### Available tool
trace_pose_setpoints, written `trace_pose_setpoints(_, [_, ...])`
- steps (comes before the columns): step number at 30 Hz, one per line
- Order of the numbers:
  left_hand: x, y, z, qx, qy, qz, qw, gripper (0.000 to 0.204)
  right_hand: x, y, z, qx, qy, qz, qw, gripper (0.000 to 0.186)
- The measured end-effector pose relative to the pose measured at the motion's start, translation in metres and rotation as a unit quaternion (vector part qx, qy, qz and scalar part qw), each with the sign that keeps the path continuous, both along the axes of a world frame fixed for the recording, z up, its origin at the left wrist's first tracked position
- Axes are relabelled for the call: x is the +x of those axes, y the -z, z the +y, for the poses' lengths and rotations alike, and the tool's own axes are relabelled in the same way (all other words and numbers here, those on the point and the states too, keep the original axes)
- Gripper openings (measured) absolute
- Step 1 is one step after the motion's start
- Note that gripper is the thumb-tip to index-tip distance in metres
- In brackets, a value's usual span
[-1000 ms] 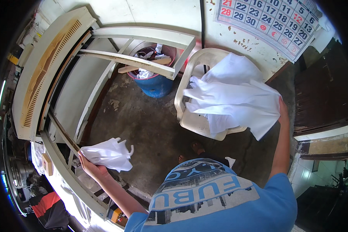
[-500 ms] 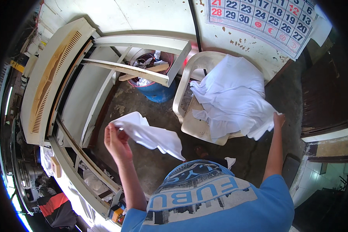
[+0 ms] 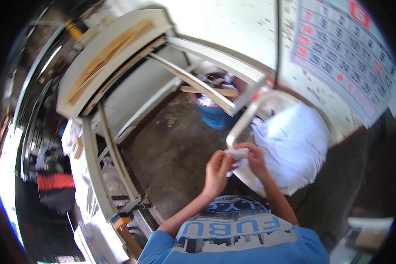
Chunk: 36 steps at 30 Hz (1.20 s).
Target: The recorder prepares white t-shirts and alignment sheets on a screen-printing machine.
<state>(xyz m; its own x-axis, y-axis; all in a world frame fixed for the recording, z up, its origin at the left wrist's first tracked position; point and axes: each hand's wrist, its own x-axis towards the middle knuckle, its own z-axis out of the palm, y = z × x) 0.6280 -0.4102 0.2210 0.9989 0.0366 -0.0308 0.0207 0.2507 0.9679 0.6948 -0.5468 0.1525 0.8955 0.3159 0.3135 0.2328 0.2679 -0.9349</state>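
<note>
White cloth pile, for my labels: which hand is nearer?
Right: the right hand appears at the left edge of the white cloth pile; the left hand is farther left.

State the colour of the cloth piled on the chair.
The piled cloth is white, seen best in the head view.

Seen on wall calendar (image 3: 339, 61): grid of dark and red numerals (image 3: 340, 20), one set in a red square (image 3: 360, 14), partly blurred. Read across blue T-shirt (image 3: 295, 246): large blue block capitals (image 3: 219, 227) on grey print (image 3: 275, 239), smaller lettering (image 3: 236, 206) nearer collar.
</note>
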Motion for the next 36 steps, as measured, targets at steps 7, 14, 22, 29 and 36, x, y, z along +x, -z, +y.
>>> trace_pose_setpoints(7, [-0.022,-0.002,0.011,0.090,0.078,0.012,0.993,0.027,0.028,-0.004,-0.167,-0.116,-0.050,0.063,0.990,0.013])
trace_pose_setpoints(14, [-0.038,0.030,0.058,0.093,-0.047,0.070,0.992,0.024,0.001,0.050,-0.360,-0.694,0.185,0.017,0.695,0.015])
trace_pose_setpoints(22, [-0.053,0.028,0.061,0.171,-0.116,0.090,0.974,0.024,0.039,0.102,-0.223,-0.695,0.054,-0.022,0.717,0.030])
trace_pose_setpoints(29, [-0.066,0.017,0.031,0.478,-0.272,-0.065,0.833,0.055,-0.016,0.014,0.024,-0.493,-0.356,-0.237,0.757,0.048])
trace_pose_setpoints(36, [-0.118,0.038,0.064,0.575,-0.317,0.149,0.739,0.063,-0.092,-0.052,0.092,-0.593,-0.282,-0.399,0.640,0.075])
